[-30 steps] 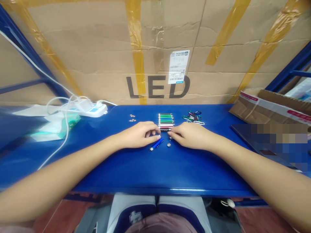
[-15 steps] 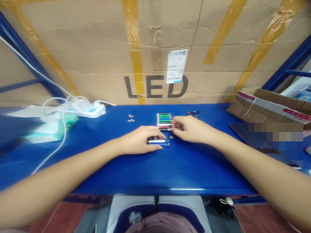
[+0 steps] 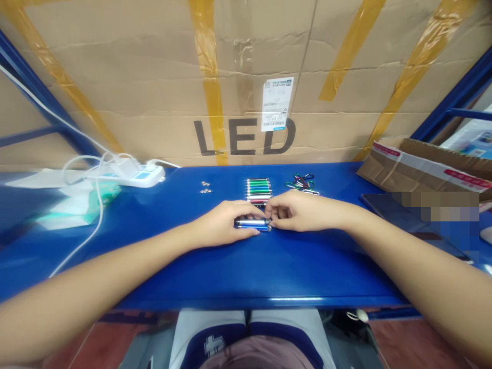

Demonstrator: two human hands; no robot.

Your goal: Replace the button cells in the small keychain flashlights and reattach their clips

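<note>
Blue and silver: holds a slim tube [image 3: 253, 225] crosswise in the left hand [image 3: 223, 224], seemingly to present its end to the right hand [image 3: 294, 211].
Bends right fingers narrowly at that end, too small to tell if gripping anything; grips the tube between left thumb and fingers, just this side of coloured tubes [image 3: 259, 188] lined up probably for easy reach.

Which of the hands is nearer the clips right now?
Right. The right hand is just on the near side of the clips; the left hand is farther off, to their left and closer to the person.
</note>
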